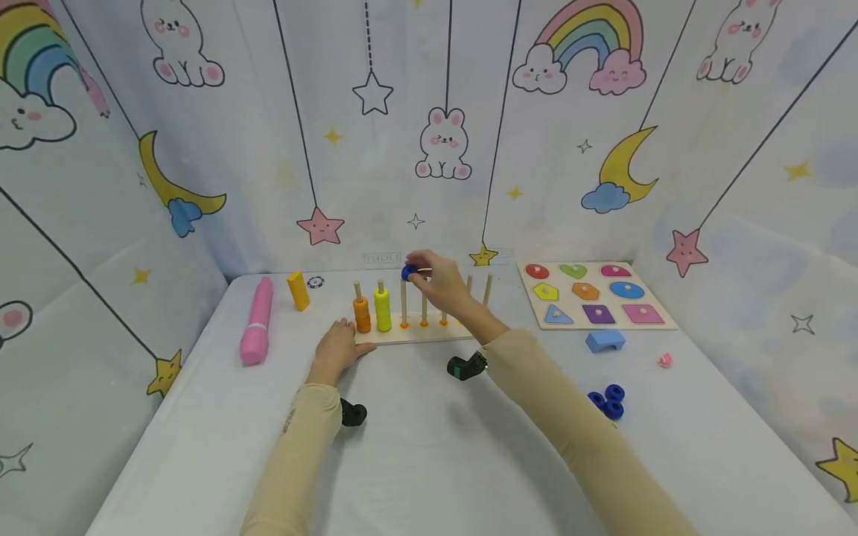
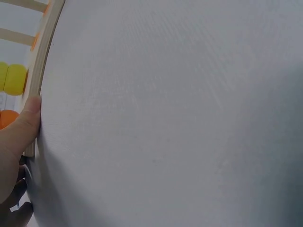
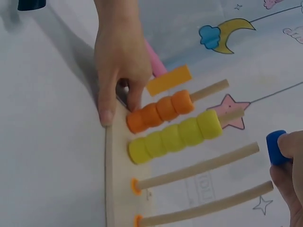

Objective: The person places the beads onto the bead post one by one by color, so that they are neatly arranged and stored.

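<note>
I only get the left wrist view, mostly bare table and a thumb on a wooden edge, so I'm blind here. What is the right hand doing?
Observer: The right hand pinches a blue bead above the third peg.
Operator: Is that peg bare?
Observer: Yes; the orange stack and yellow stack fill the first two pegs.
Operator: More blue beads?
Observer: Three loose blue beads lie on the table to the right.
</note>
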